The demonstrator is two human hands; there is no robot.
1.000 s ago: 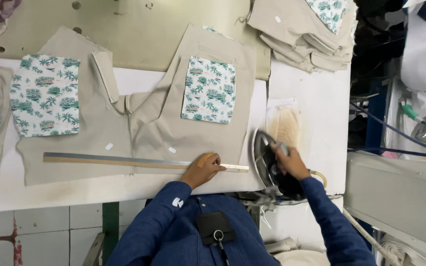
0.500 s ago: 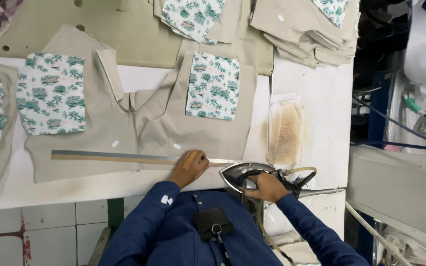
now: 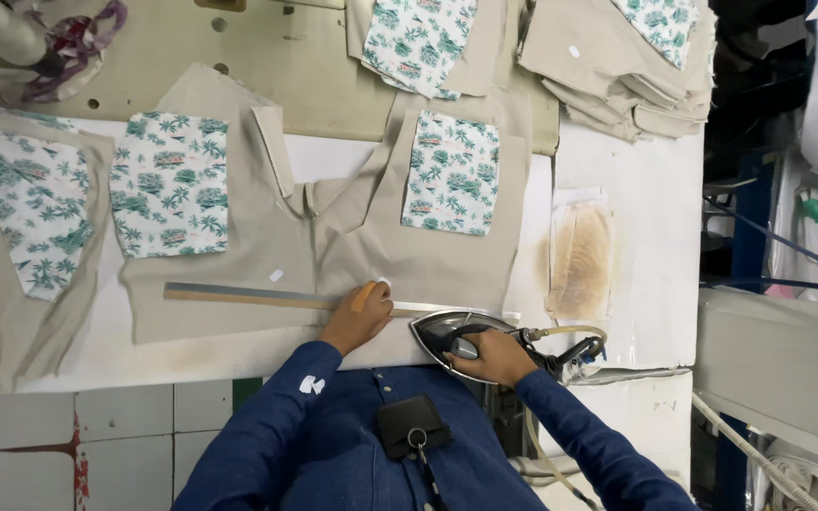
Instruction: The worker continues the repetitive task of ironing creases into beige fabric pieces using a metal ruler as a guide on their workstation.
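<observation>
A beige garment piece [image 3: 352, 241] with two leaf-print pockets lies flat on the white pressing table [image 3: 650, 227]. A long metal ruler [image 3: 248, 297] lies across its lower part. My left hand [image 3: 360, 318] presses down on the ruler's right end and the fabric hem. My right hand [image 3: 487, 357] grips the handle of a steam iron [image 3: 447, 333], which sits on the fabric's lower right edge, just right of my left hand.
A scorched iron rest pad [image 3: 579, 260] lies to the right. A stack of beige pieces [image 3: 617, 66] sits at the back right, another printed-pocket piece [image 3: 21, 237] at the left. The iron's hose and cable [image 3: 570, 343] trail right. Tiled floor shows below.
The iron has moved left from the rest pad onto the garment's lower edge, carried by my right hand. My left hand stays on the ruler.
</observation>
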